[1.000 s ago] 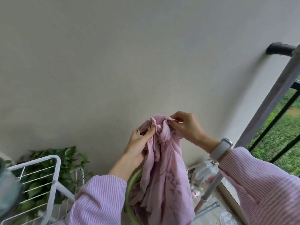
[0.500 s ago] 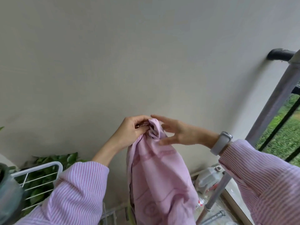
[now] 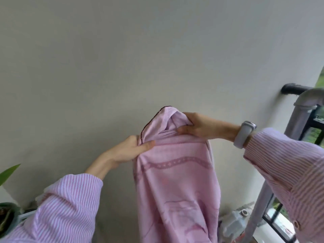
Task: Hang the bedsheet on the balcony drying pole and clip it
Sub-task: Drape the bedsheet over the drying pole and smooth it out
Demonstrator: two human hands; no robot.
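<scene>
Bedsheet [image 3: 175, 172]: I am now spreading its raised top edge, bunched a second ago; left hand [image 3: 129, 149] and right hand [image 3: 196, 127] pinching it, nearing pole [image 3: 303, 109] at right.

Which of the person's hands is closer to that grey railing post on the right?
The right hand. It grips the top of the pink bedsheet, on the side towards the grey post but apart from it. The left hand pinches the sheet's edge farther away, on the other side.

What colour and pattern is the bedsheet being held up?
Pale pink bedsheet with a darker pink wavy patterned band and a dark edge trim; seen in the head view.
</scene>
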